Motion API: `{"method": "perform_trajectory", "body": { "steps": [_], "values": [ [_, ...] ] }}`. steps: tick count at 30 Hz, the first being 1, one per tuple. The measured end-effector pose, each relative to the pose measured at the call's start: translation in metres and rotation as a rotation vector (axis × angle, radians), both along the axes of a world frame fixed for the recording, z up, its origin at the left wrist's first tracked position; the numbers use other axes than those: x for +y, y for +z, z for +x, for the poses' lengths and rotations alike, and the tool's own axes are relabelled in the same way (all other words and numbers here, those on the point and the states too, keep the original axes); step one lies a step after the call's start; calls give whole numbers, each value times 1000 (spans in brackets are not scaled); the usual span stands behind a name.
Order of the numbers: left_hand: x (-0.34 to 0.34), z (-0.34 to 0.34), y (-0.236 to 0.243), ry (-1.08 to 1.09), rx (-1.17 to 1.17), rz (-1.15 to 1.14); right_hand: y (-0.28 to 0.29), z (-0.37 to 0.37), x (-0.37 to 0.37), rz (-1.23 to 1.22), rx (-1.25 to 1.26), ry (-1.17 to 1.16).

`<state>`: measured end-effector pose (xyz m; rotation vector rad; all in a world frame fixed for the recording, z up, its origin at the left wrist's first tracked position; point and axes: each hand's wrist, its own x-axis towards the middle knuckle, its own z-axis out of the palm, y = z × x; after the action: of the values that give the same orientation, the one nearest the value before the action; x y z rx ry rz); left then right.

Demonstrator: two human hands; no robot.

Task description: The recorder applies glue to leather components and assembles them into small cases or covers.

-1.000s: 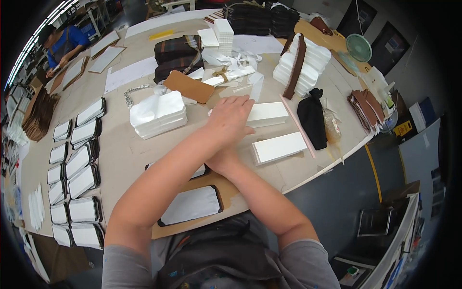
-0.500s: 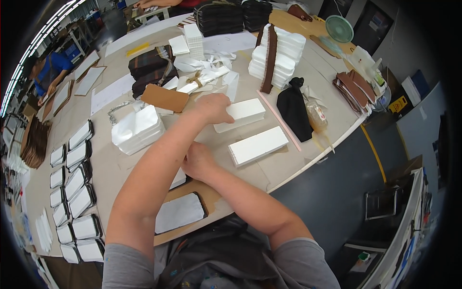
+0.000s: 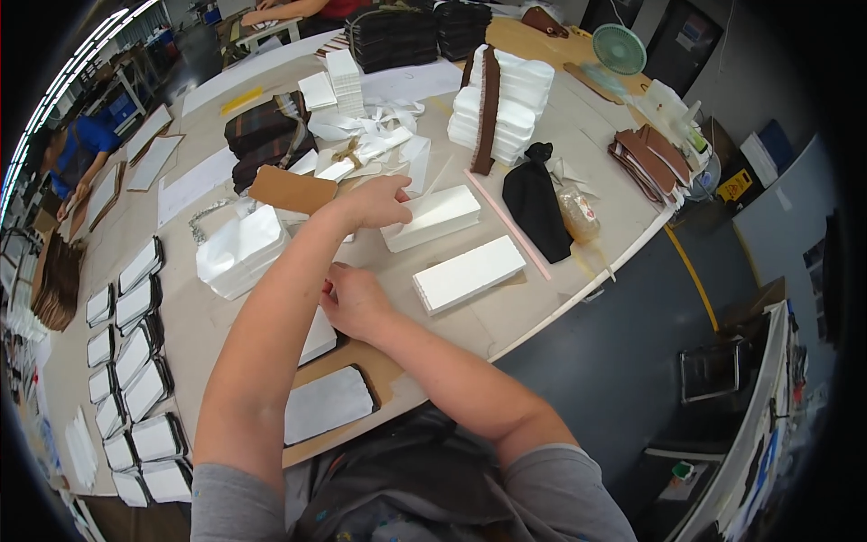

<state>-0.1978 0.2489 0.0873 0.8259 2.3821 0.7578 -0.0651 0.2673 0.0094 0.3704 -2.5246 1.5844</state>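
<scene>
White material makes up the far stack, which lies flat on the table at the left hand's fingertips. That hand's fingers are somewhat spread over the stack's left end; I cannot tell whether they pinch a top layer or merely rest there. The right hand is curled beside a dark-edged panel, its fingertips hidden behind the left forearm, so what it grips, if anything, cannot be told. A second panel lies below it on a tan board, and the near stack sits untouched to the right.

The step in hand looks like reaching for white stock at the far stack. Judging by the hands, the next move calls for a light fingertip pinch at the stack's edge, with the left forearm kept clear of the right hand.
</scene>
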Motion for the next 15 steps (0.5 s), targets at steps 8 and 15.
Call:
{"method": "perform_trajectory", "body": {
  "steps": [8, 15],
  "values": [
    [3, 8, -23, 197, 95, 139, -6, -4, -3, 57, 15, -39],
    [-48, 46, 2, 459, -42, 730, -8, -3, -1, -69, 63, -49]
  ]
}}
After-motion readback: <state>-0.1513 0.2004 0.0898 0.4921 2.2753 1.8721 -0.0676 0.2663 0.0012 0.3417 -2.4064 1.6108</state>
